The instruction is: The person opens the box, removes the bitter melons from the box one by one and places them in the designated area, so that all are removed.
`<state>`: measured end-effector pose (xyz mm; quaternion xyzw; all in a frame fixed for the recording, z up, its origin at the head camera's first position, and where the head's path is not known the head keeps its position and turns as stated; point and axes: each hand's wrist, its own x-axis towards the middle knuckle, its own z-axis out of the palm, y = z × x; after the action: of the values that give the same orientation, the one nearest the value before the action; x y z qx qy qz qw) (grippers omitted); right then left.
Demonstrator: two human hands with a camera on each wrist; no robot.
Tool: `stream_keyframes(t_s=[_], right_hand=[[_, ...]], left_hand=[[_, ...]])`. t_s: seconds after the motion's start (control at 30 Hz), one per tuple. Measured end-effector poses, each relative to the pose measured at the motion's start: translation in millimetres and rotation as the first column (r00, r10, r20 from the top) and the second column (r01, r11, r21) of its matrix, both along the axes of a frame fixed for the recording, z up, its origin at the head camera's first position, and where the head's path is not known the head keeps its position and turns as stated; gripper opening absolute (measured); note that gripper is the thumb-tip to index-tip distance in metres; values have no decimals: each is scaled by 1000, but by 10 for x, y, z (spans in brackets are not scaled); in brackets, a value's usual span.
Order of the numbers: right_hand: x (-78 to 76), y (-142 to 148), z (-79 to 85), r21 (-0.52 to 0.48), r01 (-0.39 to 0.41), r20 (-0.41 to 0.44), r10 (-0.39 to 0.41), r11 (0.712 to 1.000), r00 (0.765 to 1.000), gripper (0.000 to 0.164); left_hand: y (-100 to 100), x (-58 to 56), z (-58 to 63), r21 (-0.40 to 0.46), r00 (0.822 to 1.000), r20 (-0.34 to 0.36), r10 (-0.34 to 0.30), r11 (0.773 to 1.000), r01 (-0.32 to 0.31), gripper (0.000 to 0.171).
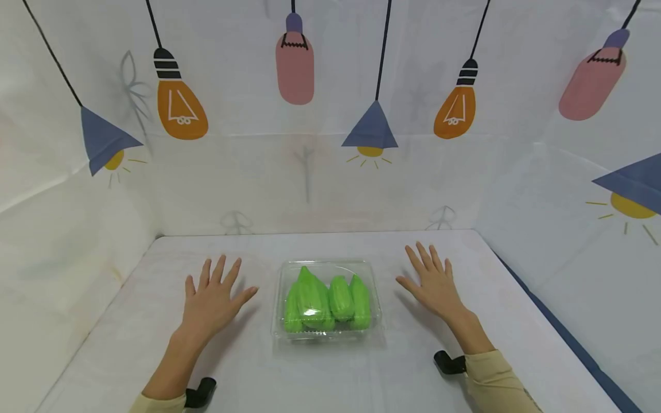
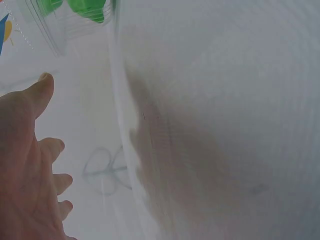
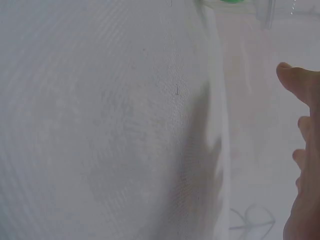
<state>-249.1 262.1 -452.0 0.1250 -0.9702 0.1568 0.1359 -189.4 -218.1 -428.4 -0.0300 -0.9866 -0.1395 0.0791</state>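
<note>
Work in hand: judged a ready pause, both hands spread either side of one container, neither in contact with it.

Left hand (image 1: 209,301): left of centre in the head view, fingers straight and fanned, nothing in grasp. Right hand (image 1: 432,287): right of centre, likewise spread and free. Both look raised over the white counter (image 1: 330,378), shadows falling beside them.

Clear plastic container (image 1: 330,335): lower centre of the head view, between the hands, apart from both. A corner shows upper left in the left wrist view, another at upper right in the right wrist view. Cover looks down over the contents; cannot tell whether it is latched.

Next move, as judged: reaching the container calls for both hands to come inward, thumbs leading, with a light grip, since the thin plastic would likely flex.

Count: hands, two. Containers, one. Green ridged pieces (image 1: 313,301) inside, four visible, side by side. Black wrist devices (image 1: 201,393), two, one per sleeve cuff. Printed on the wall (image 1: 320,183): blue lampshades, three; orange bulbs, two; pink bulbs, two.
</note>
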Motion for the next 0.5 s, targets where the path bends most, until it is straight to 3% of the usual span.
stream_keyframes(t_s=[0.5], right_hand=[[-38, -73, -25, -29, -85, 16, 86, 996, 996, 80]], left_hand=[[-1, -72, -101, 36, 999, 34, -29, 999, 28, 87]])
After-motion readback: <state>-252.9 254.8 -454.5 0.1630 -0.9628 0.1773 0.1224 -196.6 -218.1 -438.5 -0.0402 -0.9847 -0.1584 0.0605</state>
